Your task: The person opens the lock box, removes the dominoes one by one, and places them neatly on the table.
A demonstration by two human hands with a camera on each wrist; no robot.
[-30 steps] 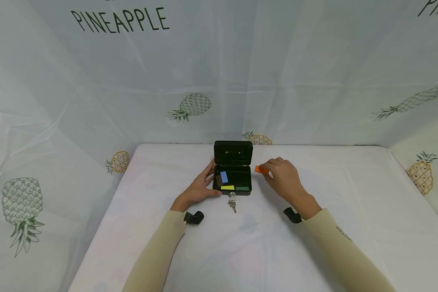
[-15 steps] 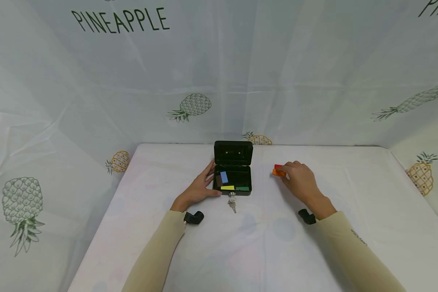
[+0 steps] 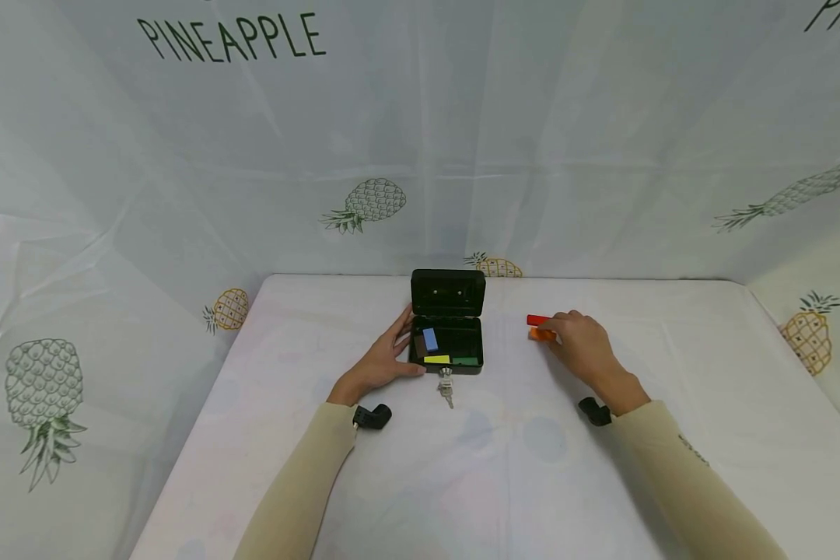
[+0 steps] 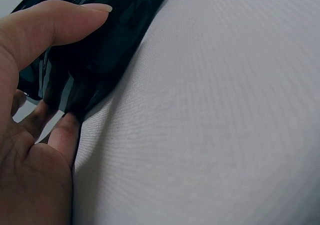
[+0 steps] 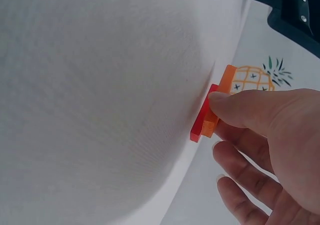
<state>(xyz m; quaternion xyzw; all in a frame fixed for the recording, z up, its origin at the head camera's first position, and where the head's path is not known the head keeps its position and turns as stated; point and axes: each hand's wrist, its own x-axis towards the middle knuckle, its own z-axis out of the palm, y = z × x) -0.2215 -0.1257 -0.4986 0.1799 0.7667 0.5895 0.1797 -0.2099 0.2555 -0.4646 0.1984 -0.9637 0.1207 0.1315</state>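
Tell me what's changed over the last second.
The right hand, pinching the orange block, has moved rightward, away from the black box; a red block, unseen at first, now shows beside the orange one. The left hand stays on the box, which remains open.

Pale, creased hangings with printed pineapples rise behind and beside a white table, perhaps faintly patterned.
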